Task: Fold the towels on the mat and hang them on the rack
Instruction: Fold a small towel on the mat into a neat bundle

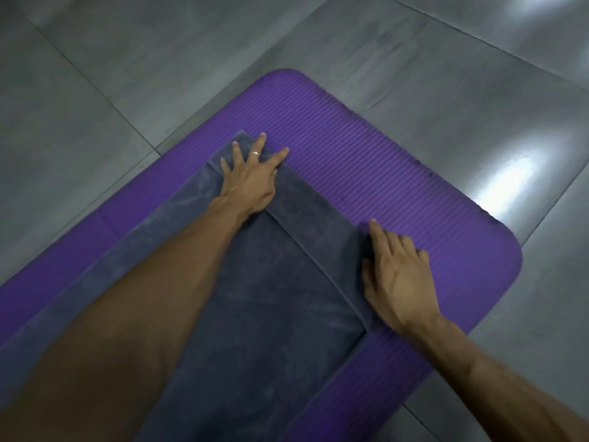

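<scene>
- Nearest the camera: towel [271, 314], dark grey, lies flat on the purple mat [398, 173] and runs from the bottom edge of view up to the far-left corner. Mat sits on a grey tiled floor [127, 59].
- Towel looks already doubled: an upper layer sits inset from a lower one, leaving a border strip along the right and far edges. Layers aren't flush, so I'd read this as mid-fold, squaring up.
- Risk 1: edges stay offset. If the next fold goes on without aligning the strip, the skew carries through and it will hang lopsided on the rack. Rack is not in view.
- Risk 2: layers sliding. Only the two far corners are pinned; the near end is free under the left forearm. Dragging that arm back could rumple the top layer.
- Risk 3: right side has the weaker hold, so a tug from the left could pull that corner off line.
- Right hand [398, 275]: at the towel's right edge, near its far-right corner. Index finger straight, pointing along the edge; other fingers loosely bent, partly over the mat. Thumb side is against the border strip. Can't tell if it pinches the edge or just presses it; nothing visibly wrapped.
- Left hand [251, 177]: farther out, on the far-left corner. Fingers straight and splayed wide, palm down, pressing the towel flat. Ring on one finger. Index tip reaches the far hem; grips nothing, only pins.
</scene>
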`<action>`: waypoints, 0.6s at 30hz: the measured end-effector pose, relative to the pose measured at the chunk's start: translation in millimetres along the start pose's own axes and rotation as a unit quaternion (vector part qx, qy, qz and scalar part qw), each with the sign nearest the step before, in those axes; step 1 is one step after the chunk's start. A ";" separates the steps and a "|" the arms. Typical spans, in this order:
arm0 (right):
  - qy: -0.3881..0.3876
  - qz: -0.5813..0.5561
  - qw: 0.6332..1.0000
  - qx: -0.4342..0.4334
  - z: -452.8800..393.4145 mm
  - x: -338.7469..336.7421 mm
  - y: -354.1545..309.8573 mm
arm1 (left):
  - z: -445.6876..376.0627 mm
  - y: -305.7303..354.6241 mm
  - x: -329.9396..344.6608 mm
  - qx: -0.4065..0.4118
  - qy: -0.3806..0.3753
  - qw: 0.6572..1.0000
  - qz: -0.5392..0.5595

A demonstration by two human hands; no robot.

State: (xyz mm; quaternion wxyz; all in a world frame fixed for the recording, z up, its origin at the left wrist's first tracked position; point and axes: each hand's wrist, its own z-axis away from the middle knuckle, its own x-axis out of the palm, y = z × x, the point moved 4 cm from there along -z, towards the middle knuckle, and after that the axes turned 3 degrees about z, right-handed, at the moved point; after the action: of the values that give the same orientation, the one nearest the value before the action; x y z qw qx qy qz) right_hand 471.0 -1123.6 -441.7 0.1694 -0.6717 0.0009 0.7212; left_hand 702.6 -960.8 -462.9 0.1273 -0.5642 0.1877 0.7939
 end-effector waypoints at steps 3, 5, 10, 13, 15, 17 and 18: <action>-0.098 -0.071 0.988 0.095 -14.4 -1.0 12.7 | -7.3 -2.2 -11.6 0.037 -0.003 0.999 0.005; -0.155 -0.133 0.970 0.134 -21.4 0.4 20.1 | -4.9 0.3 -22.5 0.077 0.031 0.995 -0.048; -0.153 -0.170 0.962 0.148 -33.1 -16.7 25.3 | -3.4 12.2 -47.2 0.092 0.102 0.986 -0.093; -0.151 -0.161 0.965 0.144 -31.2 -22.2 24.1 | -2.4 15.1 -56.8 0.102 0.116 0.985 -0.082; -0.138 -0.168 0.967 0.132 -26.6 -29.0 21.2 | 4.0 14.3 -61.7 0.106 0.128 0.984 -0.065; -0.117 -0.189 0.968 0.113 -18.8 -41.8 14.1 | 13.8 5.3 -63.8 0.098 0.125 0.987 -0.033; -0.110 -0.200 0.968 0.102 -13.8 -48.0 9.0 | 19.5 -2.5 -64.0 0.096 0.124 0.988 -0.014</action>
State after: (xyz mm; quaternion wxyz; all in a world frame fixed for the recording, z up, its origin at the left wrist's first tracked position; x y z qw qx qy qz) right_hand 484.1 -1146.9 -398.5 0.3770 -0.5535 -0.0784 0.7385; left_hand 708.2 -949.3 -397.2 0.1679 -0.6455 0.2699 0.6944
